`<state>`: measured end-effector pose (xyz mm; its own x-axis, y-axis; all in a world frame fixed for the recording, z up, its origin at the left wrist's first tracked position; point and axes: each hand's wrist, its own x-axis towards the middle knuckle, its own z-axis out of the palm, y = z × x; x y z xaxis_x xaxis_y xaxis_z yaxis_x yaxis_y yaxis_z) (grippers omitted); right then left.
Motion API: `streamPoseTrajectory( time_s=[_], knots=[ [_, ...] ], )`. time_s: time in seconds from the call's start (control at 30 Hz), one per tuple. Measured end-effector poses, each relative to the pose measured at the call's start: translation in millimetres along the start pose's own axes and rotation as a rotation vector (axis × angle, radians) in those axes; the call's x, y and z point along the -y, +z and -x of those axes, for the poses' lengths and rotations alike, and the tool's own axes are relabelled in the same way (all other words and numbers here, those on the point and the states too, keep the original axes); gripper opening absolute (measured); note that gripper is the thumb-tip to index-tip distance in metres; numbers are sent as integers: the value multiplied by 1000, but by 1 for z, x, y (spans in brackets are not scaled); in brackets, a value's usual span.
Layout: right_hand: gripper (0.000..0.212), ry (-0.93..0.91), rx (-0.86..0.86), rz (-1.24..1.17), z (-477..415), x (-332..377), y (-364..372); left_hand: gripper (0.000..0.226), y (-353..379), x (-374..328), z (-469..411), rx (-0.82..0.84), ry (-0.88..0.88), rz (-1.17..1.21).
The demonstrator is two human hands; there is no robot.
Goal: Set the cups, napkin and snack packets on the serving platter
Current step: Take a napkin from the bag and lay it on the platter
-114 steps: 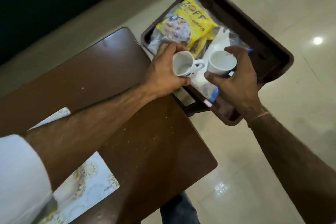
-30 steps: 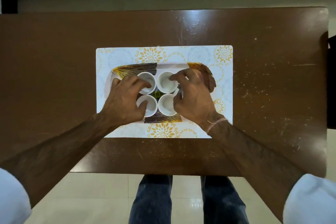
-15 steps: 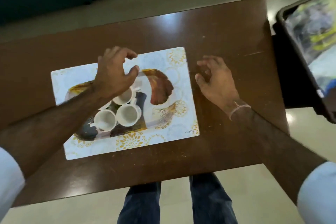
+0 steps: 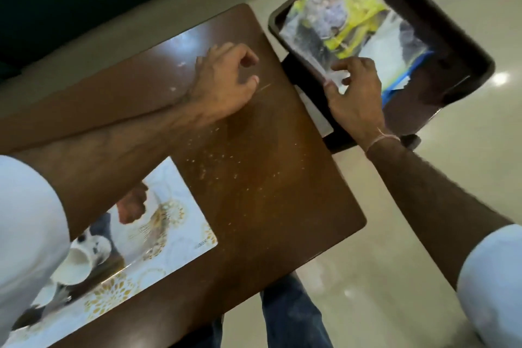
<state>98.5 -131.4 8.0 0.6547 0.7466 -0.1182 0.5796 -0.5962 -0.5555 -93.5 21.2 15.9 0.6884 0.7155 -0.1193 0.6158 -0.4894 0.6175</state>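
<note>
clear packet (image 4: 308,45) edge seemingly in right hand (image 4: 357,93) grip

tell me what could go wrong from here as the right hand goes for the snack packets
1. The right hand only pinches a corner of the clear plastic snack packets in the dark brown tray, so they may slip or spill apart when lifted.
2. The left forearm lies above the white cups on the patterned serving platter, so pulling it back carelessly might knock them.
</note>
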Motion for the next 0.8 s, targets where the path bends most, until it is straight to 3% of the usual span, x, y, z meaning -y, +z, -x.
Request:
streamPoseTrajectory(
  time_s=[0.33, 0.47, 0.63, 0.73, 0.8],
  knots=[
    [32, 402, -162, -98, -44, -113, -50, 37, 109, -118, -90, 147, 125, -31],
    [33, 558, -135, -198, -53, -141, -53, 38, 156, -147, -97, 263, 167, -71],
    [31, 541, -151, -269, -60, -156, -50, 58, 197, -163, -92, 336, 124, -320],
    [27, 468, -141, -248, -65, -161, -48, 43, 200, -165, -92, 326, 118, -372],
    [25, 420, -143, -198, -69, -162, -47, 32, 197, -166, -93, 291, 79, -282]
  ],
)
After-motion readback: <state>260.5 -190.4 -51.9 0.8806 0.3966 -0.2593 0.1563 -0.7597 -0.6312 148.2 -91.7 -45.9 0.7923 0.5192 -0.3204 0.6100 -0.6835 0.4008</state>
